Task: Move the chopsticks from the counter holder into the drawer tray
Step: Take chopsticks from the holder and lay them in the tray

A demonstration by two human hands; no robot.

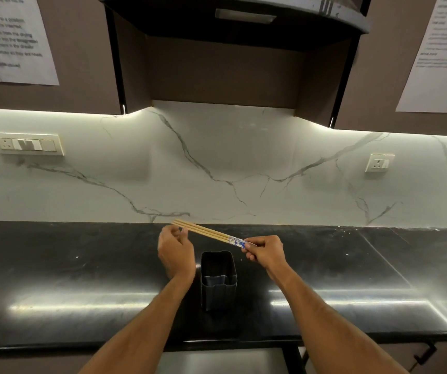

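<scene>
A bundle of wooden chopsticks point(203, 230) with blue-and-white patterned ends is held level above the black counter point(82, 265). My right hand point(264, 252) pinches the patterned ends. My left hand point(175, 251) is by the plain tips, fingers loosely curled and apart, just under them; I cannot tell whether it touches them. The dark rectangular holder point(218, 280) stands upright on the counter below and between my hands, and looks empty inside. No drawer tray is in view.
A white marble backsplash point(230, 163) rises behind the counter, with a switch panel point(28, 144) at left and a socket point(378, 163) at right. A dark hood and brown cabinets with taped paper sheets hang overhead. A cabinet handle point(424, 354) shows at bottom right.
</scene>
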